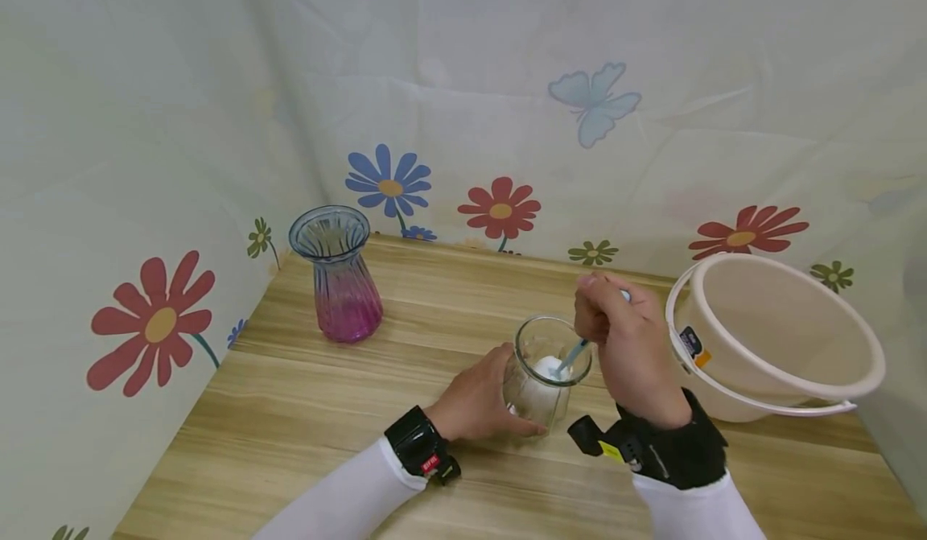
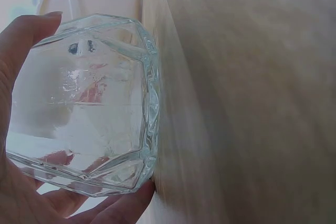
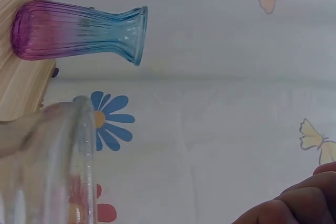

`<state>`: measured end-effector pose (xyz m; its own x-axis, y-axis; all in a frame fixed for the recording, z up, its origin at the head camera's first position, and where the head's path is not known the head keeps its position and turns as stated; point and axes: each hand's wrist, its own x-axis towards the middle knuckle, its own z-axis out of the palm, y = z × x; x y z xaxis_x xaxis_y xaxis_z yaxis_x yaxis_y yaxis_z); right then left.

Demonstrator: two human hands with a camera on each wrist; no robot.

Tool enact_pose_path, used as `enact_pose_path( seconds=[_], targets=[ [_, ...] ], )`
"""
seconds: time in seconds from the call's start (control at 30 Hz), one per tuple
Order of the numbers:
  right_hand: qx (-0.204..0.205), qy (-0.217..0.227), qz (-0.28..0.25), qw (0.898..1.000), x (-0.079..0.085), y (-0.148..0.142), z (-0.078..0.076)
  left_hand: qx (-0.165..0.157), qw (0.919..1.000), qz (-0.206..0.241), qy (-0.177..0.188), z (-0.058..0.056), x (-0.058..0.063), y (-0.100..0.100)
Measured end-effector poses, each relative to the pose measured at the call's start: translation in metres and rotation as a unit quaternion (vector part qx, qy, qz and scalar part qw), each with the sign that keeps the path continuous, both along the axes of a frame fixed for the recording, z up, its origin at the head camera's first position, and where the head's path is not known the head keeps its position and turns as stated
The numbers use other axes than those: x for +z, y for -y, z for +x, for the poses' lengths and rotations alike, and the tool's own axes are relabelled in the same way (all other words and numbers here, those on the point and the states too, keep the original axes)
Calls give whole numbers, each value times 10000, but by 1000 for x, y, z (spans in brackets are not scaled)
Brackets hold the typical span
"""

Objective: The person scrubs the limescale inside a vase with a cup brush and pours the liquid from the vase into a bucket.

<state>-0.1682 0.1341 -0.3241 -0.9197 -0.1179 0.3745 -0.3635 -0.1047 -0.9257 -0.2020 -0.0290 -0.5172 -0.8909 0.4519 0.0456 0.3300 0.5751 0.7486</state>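
A clear glass jar point(image 1: 536, 401) stands on the wooden table, slightly right of centre in the head view. My left hand point(image 1: 478, 399) grips its side, thumb and fingers spread around the glass. Up close in the left wrist view, the jar's faceted base point(image 2: 149, 103) shows beside the tabletop. Above the rim, my right hand point(image 1: 632, 351) holds a brush by its light-blue handle point(image 1: 572, 356), which slants down into the jar. The brush's white head point(image 1: 547, 367) is inside the glass. Only the knuckles of the right hand show in the right wrist view.
A ribbed glass vase point(image 1: 348, 298), blue above and pink below, stands at the back left. To the right is a pale plastic bucket point(image 1: 789, 323) with its handle lowered, close to my right hand. A flower-printed curtain point(image 1: 463, 121) borders the table point(image 1: 304, 443).
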Motion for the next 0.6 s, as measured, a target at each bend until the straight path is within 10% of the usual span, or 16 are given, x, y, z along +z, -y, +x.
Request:
enact_pose_path(
  seconds=[0.6],
  targets=[
    [445,-601,-590,9955,21,-1,4,-71,10000,63,-6,-1,-2,0]
  ],
)
